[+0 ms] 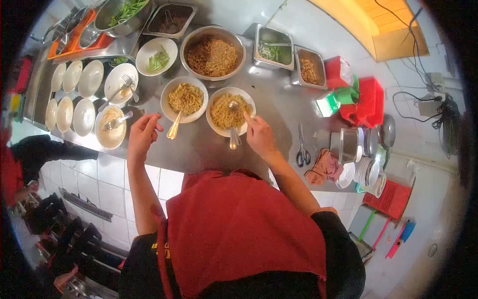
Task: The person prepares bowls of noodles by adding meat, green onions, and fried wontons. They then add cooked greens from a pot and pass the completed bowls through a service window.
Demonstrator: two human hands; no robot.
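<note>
- Noodle bowl: a white bowl heaped with brown noodles, standing on the steel counter directly under the right fingertips.
- Right hand: fingers are drawn together and clamped on a metal utensil. Its head sits in the noodles just beyond the fingertips; whether it is a fork or a spoon cannot be told.
- Loose spoon: rests on the near rim of the same bowl, just beside the right thumb side and not touched by the fingers.
- Left hand: fingers are loosely curled and slightly apart, with nothing seen in them. They hover just beside the near-left rim of a second noodle bowl.
- Gold-toned spoon: leans out of the second bowl, its handle near the left fingertips but apart from them.
- Large steel bowl of noodles: well beyond both sets of fingers.
- Small white bowl of greens: beyond the left fingers, next to the steel bowl.
- Two plates carrying forks: outboard of the left fingers, the nearer one close to the back of the left hand.
- Scissors and a crumpled cloth: outboard of the right hand, well apart from its fingers.
- Red apron: worn by the person, below both forearms.
</note>
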